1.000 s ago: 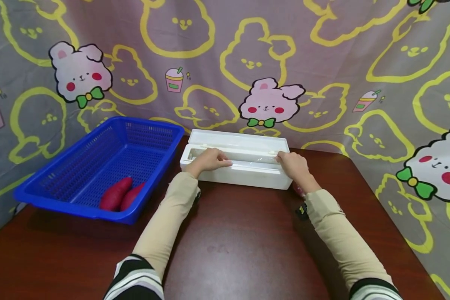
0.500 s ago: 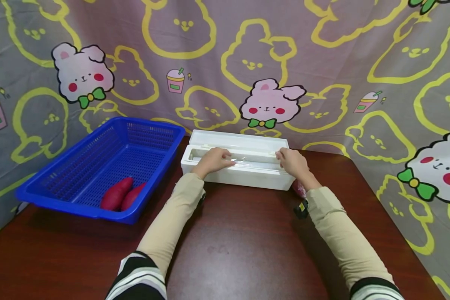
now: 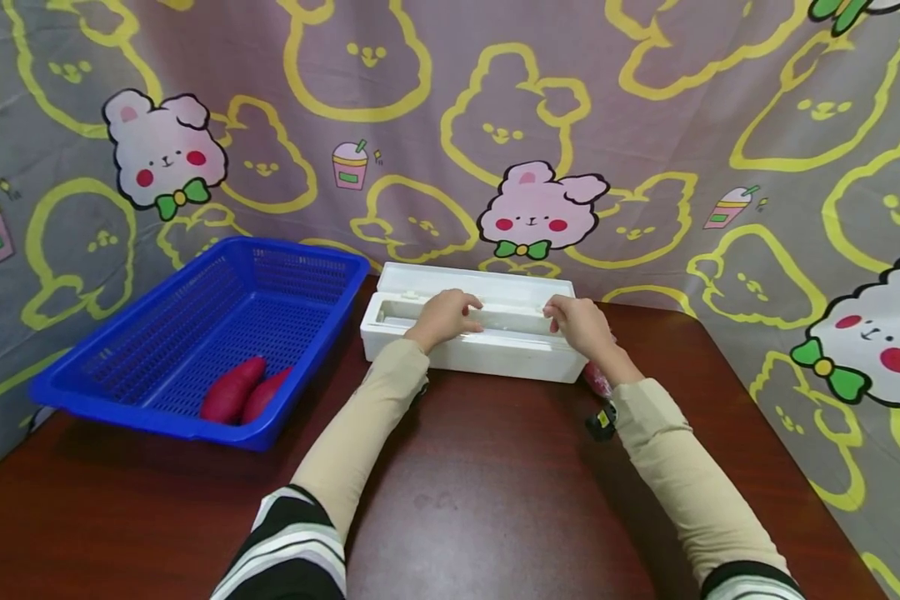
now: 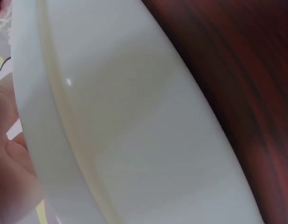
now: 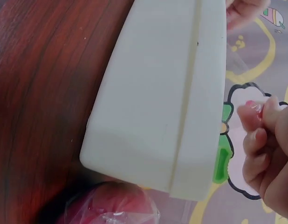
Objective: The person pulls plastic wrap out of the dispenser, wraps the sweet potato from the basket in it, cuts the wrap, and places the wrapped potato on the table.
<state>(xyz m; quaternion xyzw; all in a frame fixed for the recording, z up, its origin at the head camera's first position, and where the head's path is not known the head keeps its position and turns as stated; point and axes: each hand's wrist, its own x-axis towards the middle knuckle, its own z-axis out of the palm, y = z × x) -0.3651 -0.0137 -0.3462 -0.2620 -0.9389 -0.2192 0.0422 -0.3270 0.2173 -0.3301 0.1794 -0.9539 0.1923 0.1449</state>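
Observation:
A long white cling film box stands at the back of the table with its lid raised. Over its opening, my left hand is bent with thumb and fingers apart; the left wrist view shows only part of this hand behind the box wall. My right hand is at the box's right end. In the right wrist view its thumb and forefinger pinch clear cling film, which shows as a faint glossy sheet. A red item in clear wrap lies beside the box's right end.
A blue plastic basket with two red sweet potatoes stands on the left. The brown table reaches a patterned cloth behind the box. A small black object shows by the right wrist.
My left hand has moved right along the box opening, toward the right hand. The right hand has shifted slightly left, still pinching. The box and basket have stayed put.

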